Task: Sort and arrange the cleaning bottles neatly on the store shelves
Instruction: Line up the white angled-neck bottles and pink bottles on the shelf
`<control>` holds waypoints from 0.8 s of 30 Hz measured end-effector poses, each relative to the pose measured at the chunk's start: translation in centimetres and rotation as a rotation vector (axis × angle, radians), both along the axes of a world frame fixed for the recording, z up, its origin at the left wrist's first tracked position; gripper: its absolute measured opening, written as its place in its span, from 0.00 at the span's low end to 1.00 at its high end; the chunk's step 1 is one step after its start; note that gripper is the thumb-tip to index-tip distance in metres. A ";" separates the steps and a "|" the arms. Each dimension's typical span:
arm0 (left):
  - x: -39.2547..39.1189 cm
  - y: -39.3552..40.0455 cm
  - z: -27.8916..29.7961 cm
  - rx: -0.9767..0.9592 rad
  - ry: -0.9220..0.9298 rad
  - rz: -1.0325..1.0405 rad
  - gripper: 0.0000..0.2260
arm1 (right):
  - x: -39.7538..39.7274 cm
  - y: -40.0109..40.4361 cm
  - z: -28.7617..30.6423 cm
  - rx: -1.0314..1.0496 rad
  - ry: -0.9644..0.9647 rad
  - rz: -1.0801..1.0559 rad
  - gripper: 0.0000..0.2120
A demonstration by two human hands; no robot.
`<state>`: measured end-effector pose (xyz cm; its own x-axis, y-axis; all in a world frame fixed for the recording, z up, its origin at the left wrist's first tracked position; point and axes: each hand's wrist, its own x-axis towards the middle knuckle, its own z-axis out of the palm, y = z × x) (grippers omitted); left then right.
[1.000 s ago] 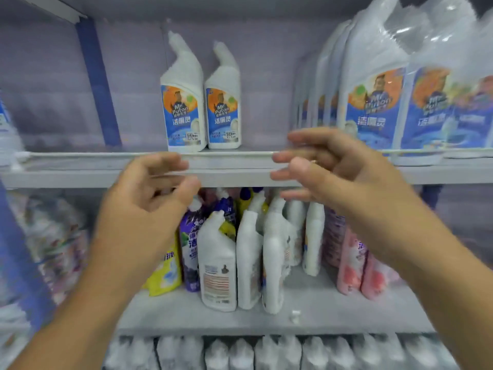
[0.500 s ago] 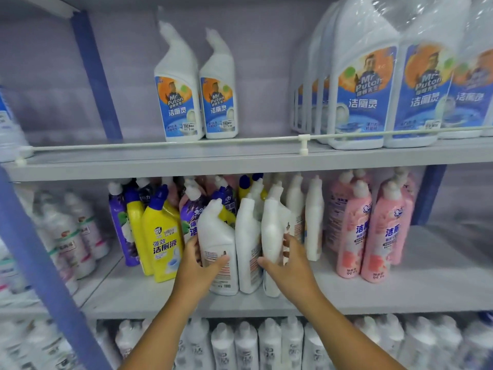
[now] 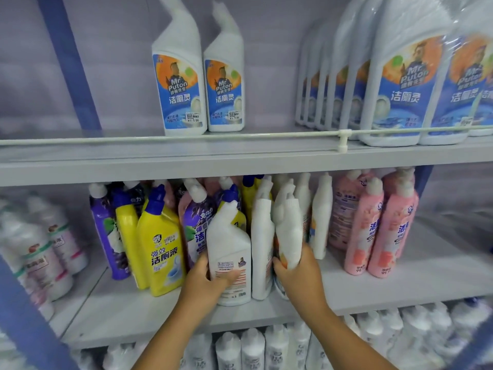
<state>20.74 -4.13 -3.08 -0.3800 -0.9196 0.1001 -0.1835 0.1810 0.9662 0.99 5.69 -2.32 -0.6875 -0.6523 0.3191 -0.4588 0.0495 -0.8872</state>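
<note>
Roughly midway, I'd judge. Middle shelf (image 3: 400,289), left to right: yellow bottles (image 3: 160,247) and purple ones still jumbled; left hand (image 3: 206,280) wraps the back-facing white bottle (image 3: 230,252) near the front edge; right hand (image 3: 296,273) grips another white bottle (image 3: 289,231), tilted. Pink bottles (image 3: 378,231) toward the right end look grouped. Whites still need facing.

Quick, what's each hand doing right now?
Left hand: grips the back-facing white bottle.
Right hand: grips the tilted white bottle.
</note>
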 end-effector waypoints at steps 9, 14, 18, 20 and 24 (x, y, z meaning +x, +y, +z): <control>1.7 3.2 1.7 0.035 0.097 0.012 0.22 | 0.5 4.7 1.6 0.018 0.007 0.052 0.14; 4.2 8.3 6.2 0.023 0.195 0.034 0.23 | 2.0 9.9 7.2 0.022 -0.018 0.276 0.16; 5.7 11.9 11.6 -0.020 0.269 0.019 0.35 | 2.9 12.8 12.6 0.007 -0.072 0.416 0.16; 6.4 13.2 14.4 -0.039 0.305 0.032 0.38 | 3.1 13.9 15.6 0.016 -0.075 0.480 0.18; 7.4 15.1 20.7 -0.157 0.358 0.069 0.41 | 3.3 15.1 22.3 -0.022 -0.066 0.562 0.16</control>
<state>28.15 11.00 17.57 -0.2329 -0.9047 0.3568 0.1431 0.3310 0.9327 4.28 20.76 19.97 -0.2554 -0.9174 0.3052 -0.3530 -0.2054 -0.9128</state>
